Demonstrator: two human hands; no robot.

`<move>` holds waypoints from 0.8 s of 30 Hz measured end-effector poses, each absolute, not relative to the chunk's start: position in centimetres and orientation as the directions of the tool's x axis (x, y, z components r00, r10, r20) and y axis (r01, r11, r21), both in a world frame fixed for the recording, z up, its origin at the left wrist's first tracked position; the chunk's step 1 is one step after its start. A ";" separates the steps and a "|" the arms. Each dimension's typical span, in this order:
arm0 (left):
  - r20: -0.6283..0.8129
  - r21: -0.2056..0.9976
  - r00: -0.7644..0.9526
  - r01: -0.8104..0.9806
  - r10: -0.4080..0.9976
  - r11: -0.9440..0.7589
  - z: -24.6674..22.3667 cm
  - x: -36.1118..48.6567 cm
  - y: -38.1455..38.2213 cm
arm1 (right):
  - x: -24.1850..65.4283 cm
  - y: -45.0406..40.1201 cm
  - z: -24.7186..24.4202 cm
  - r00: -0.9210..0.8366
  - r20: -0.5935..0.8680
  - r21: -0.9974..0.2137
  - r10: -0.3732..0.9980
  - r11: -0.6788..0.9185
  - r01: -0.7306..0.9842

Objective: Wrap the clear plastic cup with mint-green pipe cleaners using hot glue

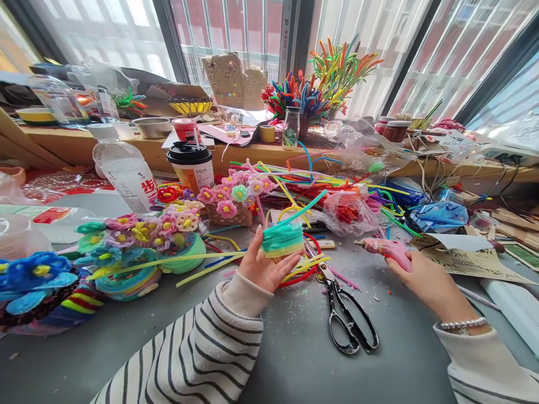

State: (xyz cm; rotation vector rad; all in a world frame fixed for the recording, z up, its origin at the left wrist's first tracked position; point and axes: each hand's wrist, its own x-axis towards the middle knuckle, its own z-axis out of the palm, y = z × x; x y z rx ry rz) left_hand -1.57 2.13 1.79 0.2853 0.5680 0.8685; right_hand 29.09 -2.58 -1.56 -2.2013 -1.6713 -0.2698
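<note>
My left hand [267,264], palm up, holds a small teal and yellow pipe-cleaner piece [283,240] between thumb and fingers. One teal stem sticks out from it to the upper right, and a long pale-yellow stem [168,260] runs from it to the left. On the right, my right hand [415,275] is wrapped round a pink glue gun [389,251], whose nozzle points left toward the piece without touching it. Black-handled scissors [347,317] lie on the grey table [295,359] between my hands. Yellow and red stems lie beneath and beside my left hand.
Pipe-cleaner flower pots [145,247] crowd the left. Behind them stand a water bottle [126,171] and a lidded paper cup [191,165]. A flower basket [231,210], loose stems and a plastic bag [347,212] lie beyond my hands. Printed paper [467,258] lies at right.
</note>
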 end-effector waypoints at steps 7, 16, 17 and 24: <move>-0.376 0.473 0.532 -0.594 0.758 0.651 1.7 -1.6 2.1 | 23.4 -2.2 3.9 0.304 0.606 -0.311 0.735 -0.133 0.941; -0.381 0.488 0.547 -0.566 0.745 0.665 1.9 -1.7 2.0 | 18.3 -0.1 5.8 0.077 0.860 -0.133 0.504 0.077 0.988; -0.386 0.489 0.544 -0.564 0.745 0.665 1.9 -1.7 2.0 | 17.9 -0.1 5.8 0.056 0.872 -0.113 0.485 0.087 0.990; -0.432 0.479 0.530 -0.551 0.730 0.684 2.2 -1.6 1.9 | 16.7 0.0 5.3 -0.016 0.876 -0.071 0.481 0.163 0.984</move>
